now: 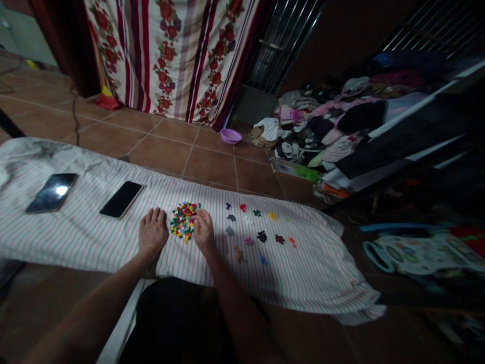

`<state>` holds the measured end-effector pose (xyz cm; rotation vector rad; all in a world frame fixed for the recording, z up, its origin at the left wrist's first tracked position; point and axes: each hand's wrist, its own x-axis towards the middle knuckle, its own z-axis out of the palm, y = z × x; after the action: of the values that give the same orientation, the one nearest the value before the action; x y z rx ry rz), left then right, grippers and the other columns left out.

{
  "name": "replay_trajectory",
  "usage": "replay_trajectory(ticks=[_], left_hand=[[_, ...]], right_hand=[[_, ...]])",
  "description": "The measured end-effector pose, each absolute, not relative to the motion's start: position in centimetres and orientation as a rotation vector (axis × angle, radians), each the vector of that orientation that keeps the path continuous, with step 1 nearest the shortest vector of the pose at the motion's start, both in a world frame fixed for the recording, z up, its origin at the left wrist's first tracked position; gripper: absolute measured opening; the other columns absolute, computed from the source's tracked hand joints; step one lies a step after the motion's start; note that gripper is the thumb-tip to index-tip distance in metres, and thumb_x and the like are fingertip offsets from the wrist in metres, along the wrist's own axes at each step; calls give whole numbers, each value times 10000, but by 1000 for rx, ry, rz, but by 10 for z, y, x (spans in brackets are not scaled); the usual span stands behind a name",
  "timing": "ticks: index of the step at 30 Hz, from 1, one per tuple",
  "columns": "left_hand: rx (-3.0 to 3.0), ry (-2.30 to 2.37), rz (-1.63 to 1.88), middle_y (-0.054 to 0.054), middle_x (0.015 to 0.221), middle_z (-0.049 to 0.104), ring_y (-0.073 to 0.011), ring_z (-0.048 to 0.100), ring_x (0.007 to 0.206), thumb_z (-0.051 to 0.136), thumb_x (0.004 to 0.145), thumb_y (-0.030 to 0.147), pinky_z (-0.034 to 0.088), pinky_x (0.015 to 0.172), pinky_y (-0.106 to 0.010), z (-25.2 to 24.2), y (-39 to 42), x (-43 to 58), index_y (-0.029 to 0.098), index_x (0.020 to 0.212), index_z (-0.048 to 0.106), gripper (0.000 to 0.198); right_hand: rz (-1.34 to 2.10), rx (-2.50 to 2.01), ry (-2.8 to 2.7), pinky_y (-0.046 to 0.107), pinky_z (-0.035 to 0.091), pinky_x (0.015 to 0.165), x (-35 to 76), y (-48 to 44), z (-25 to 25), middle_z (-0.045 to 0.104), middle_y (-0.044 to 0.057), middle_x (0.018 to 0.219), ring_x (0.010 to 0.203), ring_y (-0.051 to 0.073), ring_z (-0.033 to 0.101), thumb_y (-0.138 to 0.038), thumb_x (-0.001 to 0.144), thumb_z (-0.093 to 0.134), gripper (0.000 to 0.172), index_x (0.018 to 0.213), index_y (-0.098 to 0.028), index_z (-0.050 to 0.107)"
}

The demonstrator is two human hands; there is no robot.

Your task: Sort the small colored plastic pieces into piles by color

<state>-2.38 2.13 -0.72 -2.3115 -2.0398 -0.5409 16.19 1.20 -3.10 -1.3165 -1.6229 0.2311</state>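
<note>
A pile of small multicoloured pieces (184, 221) lies on a striped cloth (94, 237). My left hand (152, 232) rests flat on the cloth just left of the pile, fingers stretched out. My right hand (203, 230) sits at the pile's right edge with its fingers curled at the pieces; whether it grips one is too small to see. To the right, little sorted clusters (261, 236) of pieces lie in rows by colour: purple, red, green, yellow, grey, black, brown, orange, blue.
Two dark phones (122, 199) (52, 192) lie on the cloth at the left. Beyond is tiled floor, a purple bowl (231, 136), a floral curtain (170, 55) and a heap of clothes (326, 126) at the right. A toy (420, 253) lies at the far right.
</note>
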Motion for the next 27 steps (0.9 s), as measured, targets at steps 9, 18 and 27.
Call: replay_trajectory(ticks=[9,18,27], left_hand=[[-2314,-2038,-505,-165,1426,548,-339,415,1381,299,950,223,352,1065,-462,-6,22,-24,118,1281,573,443],[-2307,-2049,-551,-164,1406,567,-322,422,1378,296,952,230,344,1070,-462,-7,23,-23,135,1278,583,444],[-2318,-2052,-530,-174,1405,564,-328,422,1374,309,948,232,353,1062,-476,-4,22,-23,125,1287,579,446]], right_hand=[[310,-1438,-1353,427,540,963,166,31,-52,557,132,1156,1126,227,557,-133,905,401,290,979,-196,674],[264,-1574,-1431,391,490,969,168,50,-49,549,101,1065,1003,224,564,-96,806,499,307,966,-210,735],[234,-1612,-1530,320,514,861,172,50,-49,556,73,987,900,196,565,-102,811,519,289,987,-212,720]])
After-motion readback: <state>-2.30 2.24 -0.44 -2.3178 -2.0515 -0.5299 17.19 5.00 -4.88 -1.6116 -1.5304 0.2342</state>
